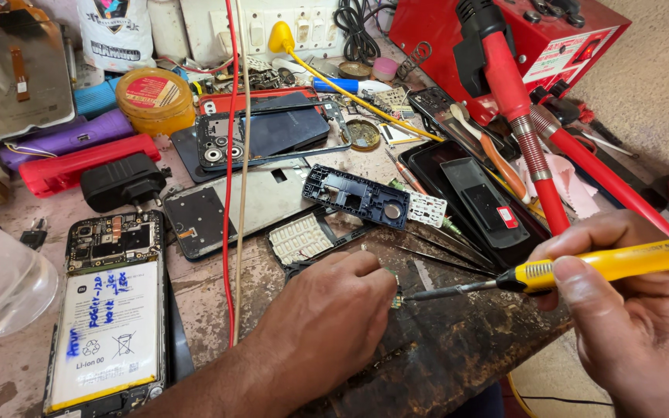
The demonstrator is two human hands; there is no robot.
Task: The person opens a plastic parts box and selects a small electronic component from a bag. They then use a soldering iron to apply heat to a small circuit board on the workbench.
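Left hand (333, 310): lies knuckles-up on the dark, scorched board (458, 348), fingers curled shut, fingertips pinching a tiny part (397, 296) against the wood.
Right hand (629, 310): fingers clamped round the yellow soldering iron (582, 271), thumb on top of the grip.
Iron: lies almost level, handle to the right, dark tip pointing left and meeting the part just beside the left fingertips.
Part: very small, mostly hidden by the fingers; its kind cannot be told.
Board: at the near edge of the bench, under both hands.
Behind the hands: a white keypad (300, 238) and a black frame (356, 195), near each other.
Left: an opened phone (110, 310), its white battery showing.
Far right: a red machine (520, 39).
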